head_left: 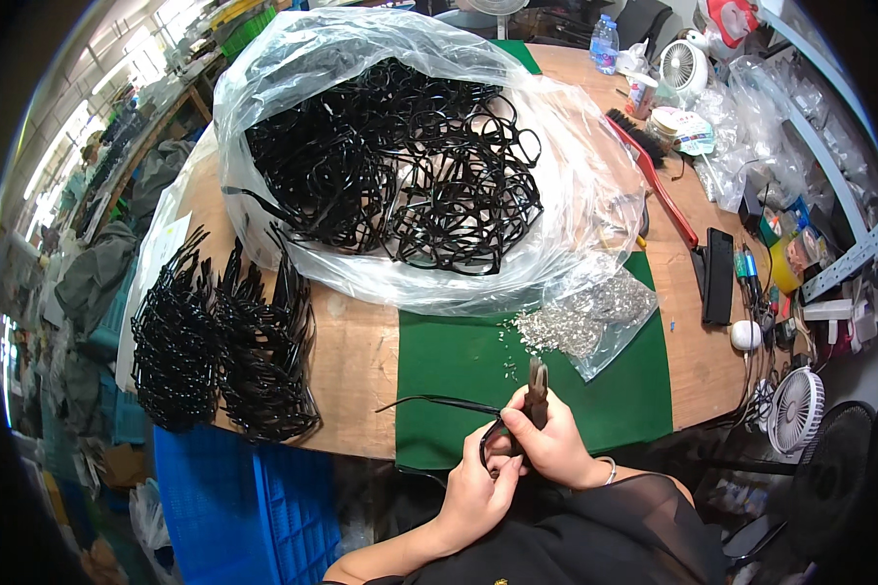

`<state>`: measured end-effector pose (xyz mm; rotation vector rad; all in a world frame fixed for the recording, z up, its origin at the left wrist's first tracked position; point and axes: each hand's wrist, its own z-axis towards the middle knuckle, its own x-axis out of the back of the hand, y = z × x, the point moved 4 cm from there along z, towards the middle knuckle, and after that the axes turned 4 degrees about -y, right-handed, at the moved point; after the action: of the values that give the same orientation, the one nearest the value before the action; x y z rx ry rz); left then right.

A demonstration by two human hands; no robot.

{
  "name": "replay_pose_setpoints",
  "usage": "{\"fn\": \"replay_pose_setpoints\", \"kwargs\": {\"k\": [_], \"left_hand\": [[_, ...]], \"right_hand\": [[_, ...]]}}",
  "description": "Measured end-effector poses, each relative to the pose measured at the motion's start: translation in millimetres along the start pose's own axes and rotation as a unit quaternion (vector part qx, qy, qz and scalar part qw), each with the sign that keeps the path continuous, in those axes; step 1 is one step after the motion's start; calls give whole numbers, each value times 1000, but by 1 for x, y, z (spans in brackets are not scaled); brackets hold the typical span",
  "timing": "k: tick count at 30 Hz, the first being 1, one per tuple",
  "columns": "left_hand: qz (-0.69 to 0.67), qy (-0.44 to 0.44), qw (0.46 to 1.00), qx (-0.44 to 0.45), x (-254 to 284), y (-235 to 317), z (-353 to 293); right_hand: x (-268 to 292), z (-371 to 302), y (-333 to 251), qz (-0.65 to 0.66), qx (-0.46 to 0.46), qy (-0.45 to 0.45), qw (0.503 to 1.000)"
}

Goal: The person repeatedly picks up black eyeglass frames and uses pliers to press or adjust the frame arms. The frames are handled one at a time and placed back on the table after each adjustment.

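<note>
Near the front edge of the green mat (446, 353), my left hand (476, 492) is closed around a black plastic eyeglass frame (451, 401). One thin temple arm sticks out to the left, and part of the frame is hidden by my fingers. My right hand (559, 444) grips a pair of dark pliers (536, 392), jaws pointing away from me, close beside the frame. Just beyond lie many small silvery metal pieces (566, 330), spilling from a small clear bag (610, 343). I cannot make out whether the pliers hold a piece.
A large clear plastic bag (566, 161) full of tangled black eyeglass frames (361, 161) covers the far middle. Stacked black frames (180, 336) line the left edge, above a blue crate (205, 507). At right lie a red-handled brush (665, 195), a phone (717, 278) and a white fan (796, 409).
</note>
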<state>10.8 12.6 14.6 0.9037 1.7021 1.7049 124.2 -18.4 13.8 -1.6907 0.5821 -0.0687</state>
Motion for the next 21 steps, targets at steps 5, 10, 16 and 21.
{"fn": "replay_pose_setpoints", "kwargs": {"k": [5,10,16,21], "left_hand": [[-80,-42,995,47,-1,-4,-2],[-186,-71,978,69,1,0,-1],[-174,-43,983,42,-4,9,-7],[-229,-87,967,70,-1,10,-8]], "right_hand": [[-1,2,-1,98,-95,-50,989],[4,-2,-9,51,-114,-62,990],[5,-10,-2,111,-143,-52,982],[3,-14,-5,130,-169,-57,975]]}}
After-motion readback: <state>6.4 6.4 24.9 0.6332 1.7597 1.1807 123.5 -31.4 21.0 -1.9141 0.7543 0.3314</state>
